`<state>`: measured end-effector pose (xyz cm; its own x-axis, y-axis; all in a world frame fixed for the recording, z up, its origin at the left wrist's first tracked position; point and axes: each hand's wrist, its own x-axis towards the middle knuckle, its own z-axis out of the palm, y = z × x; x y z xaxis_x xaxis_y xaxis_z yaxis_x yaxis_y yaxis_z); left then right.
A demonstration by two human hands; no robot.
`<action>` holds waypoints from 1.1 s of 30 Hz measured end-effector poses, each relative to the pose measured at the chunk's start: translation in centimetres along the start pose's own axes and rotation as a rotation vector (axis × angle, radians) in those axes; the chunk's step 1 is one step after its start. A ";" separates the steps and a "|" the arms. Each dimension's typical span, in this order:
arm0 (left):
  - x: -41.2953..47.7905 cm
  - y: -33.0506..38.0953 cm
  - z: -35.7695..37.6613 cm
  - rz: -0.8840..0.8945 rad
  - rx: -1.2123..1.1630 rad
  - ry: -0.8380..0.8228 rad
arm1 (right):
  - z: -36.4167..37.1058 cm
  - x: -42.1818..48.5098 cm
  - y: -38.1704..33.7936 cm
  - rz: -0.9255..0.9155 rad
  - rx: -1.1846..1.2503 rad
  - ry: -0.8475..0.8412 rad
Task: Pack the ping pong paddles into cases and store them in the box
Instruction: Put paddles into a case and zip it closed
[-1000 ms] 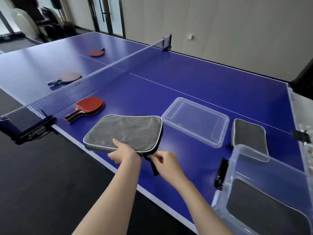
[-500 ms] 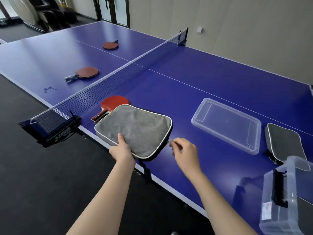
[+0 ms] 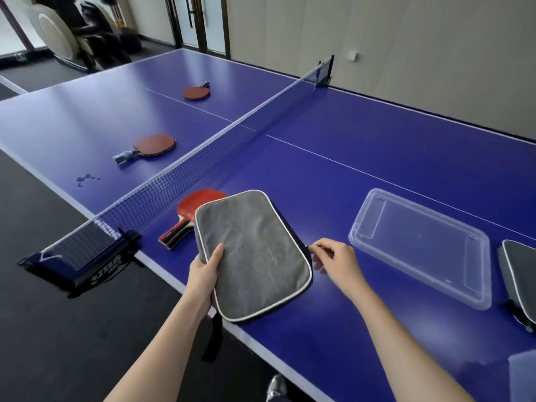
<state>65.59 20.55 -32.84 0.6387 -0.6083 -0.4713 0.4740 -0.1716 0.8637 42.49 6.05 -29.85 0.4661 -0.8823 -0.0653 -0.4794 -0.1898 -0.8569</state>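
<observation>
On the far left half of the blue bench (image 3: pixel 377 134), beyond the net (image 3: pixel 188 166), a brown-red paddle (image 3: pixel 155 144) lies flat near the left edge, its handle pointing left. A second paddle (image 3: pixel 196 92) lies farther off, near the centre line. The net runs from a clamp (image 3: pixel 87 250) on the near edge to the far side.

Just right of the net, on the near half, a red paddle (image 3: pixel 200 206) lies flat with its handle toward the near edge. Another seems stacked beneath it. Its right side is hidden under the grey case (image 3: pixel 255 256), which is held tilted over the near edge of the bench.

The left grip (image 3: pixel 204 275) holds the case by its near-left edge, thumb laid on the grey top and fingers curled underneath. A dark strap (image 3: pixel 213 338) hangs from the case's near corner, below the bench edge.

The right grip (image 3: pixel 333 259) is at the case's right edge, thumb and forefinger pinched together on something small there, too small to make out. The other fingers are loosely curled.

Right of that, well apart from the case, a clear plastic lid (image 3: pixel 420 245) lies flat on the bench. Beside it, at the right border, lies a second case (image 3: pixel 519 280), cut off by the frame. A blurred clear box corner (image 3: pixel 522 378) shows at the near right.
</observation>
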 end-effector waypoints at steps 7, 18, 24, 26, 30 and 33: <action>4.0 2.8 3.6 0.101 0.176 -0.218 | -1.4 6.0 0.6 0.034 0.030 0.065; 11.3 7.8 4.6 0.234 0.536 -0.508 | -2.6 12.4 -1.1 0.036 0.024 0.252; 16.2 13.1 4.7 0.247 0.663 -0.758 | -2.8 14.6 -3.9 0.003 -0.030 0.278; 17.4 14.5 5.1 0.247 0.703 -0.825 | -3.1 15.1 -4.8 -0.034 -0.040 0.282; 18.6 16.4 6.1 0.225 0.757 -0.998 | -3.7 15.5 -6.0 -0.093 -0.131 0.267; 18.8 17.4 7.2 0.223 0.799 -1.116 | -4.5 15.7 -6.5 -0.122 -0.217 0.231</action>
<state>81.45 0.55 -25.35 -0.3413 -0.9066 -0.2480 -0.2856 -0.1513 0.9463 49.55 -8.53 -23.04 0.3608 -0.9171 0.1695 -0.5891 -0.3650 -0.7209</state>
